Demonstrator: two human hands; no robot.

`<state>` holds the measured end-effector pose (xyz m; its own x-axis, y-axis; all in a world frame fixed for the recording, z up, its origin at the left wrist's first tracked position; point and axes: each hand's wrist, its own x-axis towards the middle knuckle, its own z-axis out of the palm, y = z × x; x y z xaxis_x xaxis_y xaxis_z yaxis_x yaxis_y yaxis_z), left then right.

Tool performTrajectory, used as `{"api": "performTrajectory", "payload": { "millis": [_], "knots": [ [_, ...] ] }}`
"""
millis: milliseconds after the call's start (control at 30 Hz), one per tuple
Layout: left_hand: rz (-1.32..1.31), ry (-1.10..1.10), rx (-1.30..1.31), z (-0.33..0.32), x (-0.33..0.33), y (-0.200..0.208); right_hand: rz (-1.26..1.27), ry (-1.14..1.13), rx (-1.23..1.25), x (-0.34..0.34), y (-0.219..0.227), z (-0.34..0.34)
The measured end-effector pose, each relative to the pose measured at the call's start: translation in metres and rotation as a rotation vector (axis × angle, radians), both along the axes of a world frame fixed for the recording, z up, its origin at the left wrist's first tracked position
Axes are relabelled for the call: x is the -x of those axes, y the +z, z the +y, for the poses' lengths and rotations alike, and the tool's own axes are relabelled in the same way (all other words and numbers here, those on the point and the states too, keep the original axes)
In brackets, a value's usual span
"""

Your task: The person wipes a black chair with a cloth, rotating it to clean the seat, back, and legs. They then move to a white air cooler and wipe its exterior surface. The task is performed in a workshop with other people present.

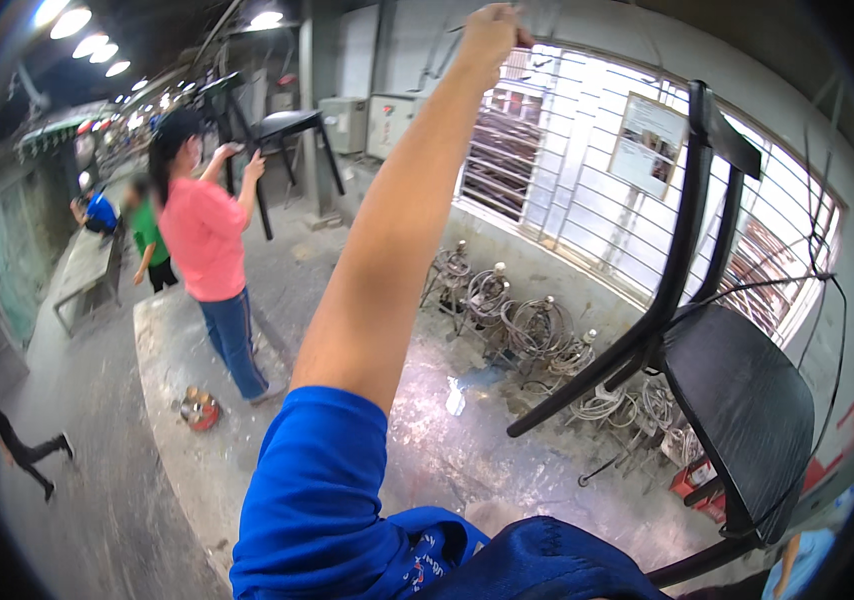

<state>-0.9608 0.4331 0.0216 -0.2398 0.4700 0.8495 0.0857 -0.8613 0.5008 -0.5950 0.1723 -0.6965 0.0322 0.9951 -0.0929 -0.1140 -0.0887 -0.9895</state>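
Observation:
My left arm, in a blue sleeve, reaches up through the middle of the view. At its end my left hand [492,32] is raised near the top edge with the fingers closed; what they hold, if anything, is too small to make out. Thin dark wires [437,60] hang beside that hand. To the right, a black chair [737,400] hangs tilted, with a dark wire looped round it near the seat and back. My left hand is well apart from this chair. My right hand does not show.
A person in a pink shirt [204,235] stands on the left beside another black chair [292,122]. A red container [199,410] sits on the pale platform [172,340]. Coiled wires on stands [537,325] line the barred window wall [587,190]. Red crates [697,482] are lower right.

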Motion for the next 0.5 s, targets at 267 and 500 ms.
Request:
{"api": "performTrajectory", "payload": {
  "millis": [267,500],
  "knots": [
    [0.332,0.645,0.014,0.017,0.032,0.005,-0.09,0.235,-0.232,0.031,0.104,0.051],
    [0.625,1.21,0.214,0.07,0.063,0.026,-0.305,0.362,-0.318,0.059,0.171,0.082]
  ]
}}
